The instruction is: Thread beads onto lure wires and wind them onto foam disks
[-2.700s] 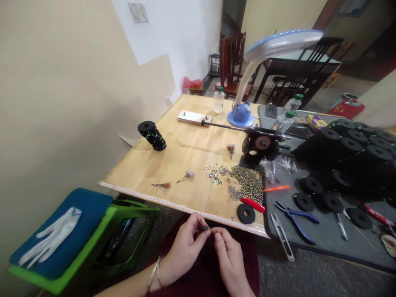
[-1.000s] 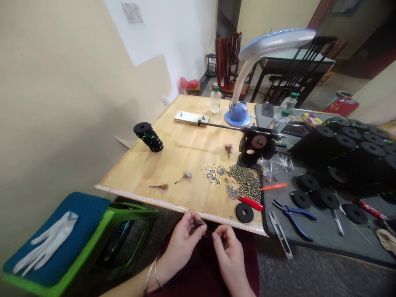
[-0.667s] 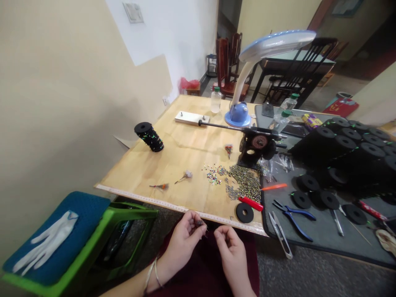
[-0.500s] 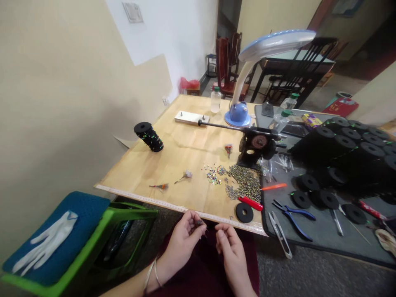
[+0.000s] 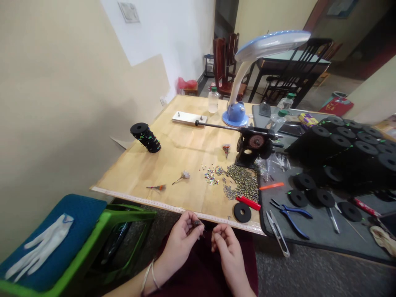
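My left hand is closed in a pinch on a small dark piece at the table's front edge, above my lap. To its right, my right hand is held close with curled fingers and the thumb against them; anything in them is too small to make out. Just beyond lies a black foam ring beside a red stick-shaped object. Behind these are a heap of small metal pieces and scattered coloured beads. Small tufted bundles, one orange, one white and one red, rest on the wood.
Blue-handled pliers and silver snips lie on the grey mat, near many black foam rolls. A black cranked machine, a blue lamp and a wound foam cylinder stand farther back. A green stool is left.
The whole view has shifted slightly. My right hand sits a little farther left, its fingers a touch more curled. My left hand keeps its pinch on the small dark piece.
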Action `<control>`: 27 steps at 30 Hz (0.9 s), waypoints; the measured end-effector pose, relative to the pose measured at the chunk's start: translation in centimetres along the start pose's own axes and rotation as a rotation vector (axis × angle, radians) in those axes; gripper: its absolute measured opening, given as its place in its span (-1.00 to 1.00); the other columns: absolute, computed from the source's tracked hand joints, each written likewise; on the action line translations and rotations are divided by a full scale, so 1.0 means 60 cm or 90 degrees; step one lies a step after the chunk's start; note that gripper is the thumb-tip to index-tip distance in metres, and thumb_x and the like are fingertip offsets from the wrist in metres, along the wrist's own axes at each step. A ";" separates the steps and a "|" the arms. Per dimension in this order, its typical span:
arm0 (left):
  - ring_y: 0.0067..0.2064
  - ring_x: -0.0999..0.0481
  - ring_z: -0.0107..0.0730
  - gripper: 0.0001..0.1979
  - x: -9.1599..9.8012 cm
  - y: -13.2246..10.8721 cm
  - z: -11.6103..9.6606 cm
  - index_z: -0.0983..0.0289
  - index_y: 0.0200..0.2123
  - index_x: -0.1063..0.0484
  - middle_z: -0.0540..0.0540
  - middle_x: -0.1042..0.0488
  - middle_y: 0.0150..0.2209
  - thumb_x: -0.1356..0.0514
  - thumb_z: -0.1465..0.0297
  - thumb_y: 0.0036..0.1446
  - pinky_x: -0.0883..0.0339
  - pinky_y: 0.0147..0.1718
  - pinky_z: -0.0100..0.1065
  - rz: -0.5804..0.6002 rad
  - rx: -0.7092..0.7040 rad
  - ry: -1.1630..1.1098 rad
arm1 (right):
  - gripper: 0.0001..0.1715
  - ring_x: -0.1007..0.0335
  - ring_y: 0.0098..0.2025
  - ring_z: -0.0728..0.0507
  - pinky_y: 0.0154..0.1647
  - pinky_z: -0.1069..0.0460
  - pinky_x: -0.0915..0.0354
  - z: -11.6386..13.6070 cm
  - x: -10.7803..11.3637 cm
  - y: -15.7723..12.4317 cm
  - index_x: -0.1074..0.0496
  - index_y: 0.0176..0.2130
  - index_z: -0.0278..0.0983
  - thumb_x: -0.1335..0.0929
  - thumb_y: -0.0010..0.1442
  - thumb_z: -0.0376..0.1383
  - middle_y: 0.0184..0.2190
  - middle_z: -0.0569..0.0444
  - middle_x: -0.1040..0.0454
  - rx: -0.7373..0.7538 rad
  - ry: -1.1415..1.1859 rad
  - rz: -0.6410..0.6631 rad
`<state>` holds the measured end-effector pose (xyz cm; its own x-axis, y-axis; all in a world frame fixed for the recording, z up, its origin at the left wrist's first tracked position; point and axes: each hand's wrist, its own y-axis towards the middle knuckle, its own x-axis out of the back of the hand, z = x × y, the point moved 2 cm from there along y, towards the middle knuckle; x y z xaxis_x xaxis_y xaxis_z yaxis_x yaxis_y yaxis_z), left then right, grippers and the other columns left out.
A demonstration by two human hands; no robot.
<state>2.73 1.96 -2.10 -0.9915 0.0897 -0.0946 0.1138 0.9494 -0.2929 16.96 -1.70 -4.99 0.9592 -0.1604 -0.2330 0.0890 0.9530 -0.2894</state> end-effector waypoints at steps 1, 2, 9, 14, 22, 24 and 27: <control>-0.39 -0.37 -0.42 -0.83 0.000 0.000 0.000 0.23 -0.41 -0.25 -0.06 -0.35 -0.45 -0.24 0.39 0.02 -0.32 -0.33 -0.37 0.001 0.000 0.002 | -0.73 -0.22 -0.53 -0.04 -0.51 0.09 -0.22 -0.001 0.000 0.000 -0.34 -0.34 -0.27 -0.36 0.13 -0.11 -0.54 0.16 -0.33 0.001 -0.005 -0.001; -0.39 -0.37 -0.42 -0.83 0.000 0.001 0.001 0.23 -0.41 -0.25 -0.05 -0.35 -0.45 -0.24 0.39 0.02 -0.32 -0.33 -0.37 0.001 0.000 0.003 | -0.71 -0.23 -0.53 -0.04 -0.51 0.08 -0.22 -0.001 0.000 0.000 -0.34 -0.36 -0.27 -0.36 0.14 -0.09 -0.53 0.15 -0.33 0.003 -0.011 -0.003; -0.41 -0.37 -0.43 -0.82 -0.002 0.000 -0.001 0.23 -0.41 -0.25 -0.06 -0.35 -0.46 -0.25 0.38 0.02 -0.32 -0.35 -0.38 0.003 0.006 -0.006 | -0.62 -0.10 -0.61 0.02 -0.62 0.14 -0.07 -0.007 0.003 0.000 -0.32 -0.42 -0.27 -0.35 0.15 -0.01 -0.61 0.22 -0.24 -0.002 -0.063 -0.017; -0.42 -0.36 -0.43 -0.81 -0.003 -0.001 -0.003 0.23 -0.42 -0.24 -0.06 -0.34 -0.47 -0.25 0.38 0.01 -0.32 -0.35 -0.38 0.005 0.008 -0.006 | -0.62 -0.04 -0.64 0.03 -0.65 0.14 -0.01 -0.005 0.007 0.000 -0.36 -0.47 -0.29 -0.36 0.14 -0.04 -0.66 0.24 -0.20 -0.003 -0.100 -0.028; -0.41 -0.36 -0.43 -0.81 -0.002 -0.001 0.001 0.23 -0.41 -0.25 -0.05 -0.34 -0.46 -0.25 0.39 0.01 -0.31 -0.36 -0.38 0.008 0.010 -0.011 | -0.62 -0.36 -0.49 -0.12 -0.45 0.07 -0.27 0.015 0.007 0.001 -0.57 -0.43 -0.32 -0.40 0.09 -0.04 -0.54 0.02 -0.53 0.027 -0.166 -0.033; -0.41 -0.36 -0.43 -0.81 -0.002 0.000 0.002 0.23 -0.41 -0.25 -0.05 -0.34 -0.46 -0.26 0.39 0.01 -0.31 -0.36 -0.38 0.006 0.012 -0.010 | -0.61 -0.41 -0.45 -0.16 -0.41 0.06 -0.30 0.013 0.008 0.002 -0.59 -0.41 -0.32 -0.41 0.07 -0.03 -0.49 -0.02 -0.58 0.015 -0.161 -0.026; -0.40 -0.36 -0.43 -0.80 -0.002 0.000 0.001 0.23 -0.42 -0.25 -0.05 -0.34 -0.45 -0.26 0.38 0.00 -0.31 -0.36 -0.38 0.004 0.015 -0.011 | -0.60 -0.45 -0.40 -0.21 -0.35 0.02 -0.33 0.007 0.010 0.003 -0.62 -0.40 -0.31 -0.42 0.04 -0.01 -0.45 -0.05 -0.61 -0.007 -0.145 -0.013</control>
<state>2.86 1.95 -2.17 -0.9896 0.0896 -0.1129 0.1211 0.9415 -0.3146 17.63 -1.50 -4.82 0.9932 -0.1161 -0.0122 0.1071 0.9473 -0.3020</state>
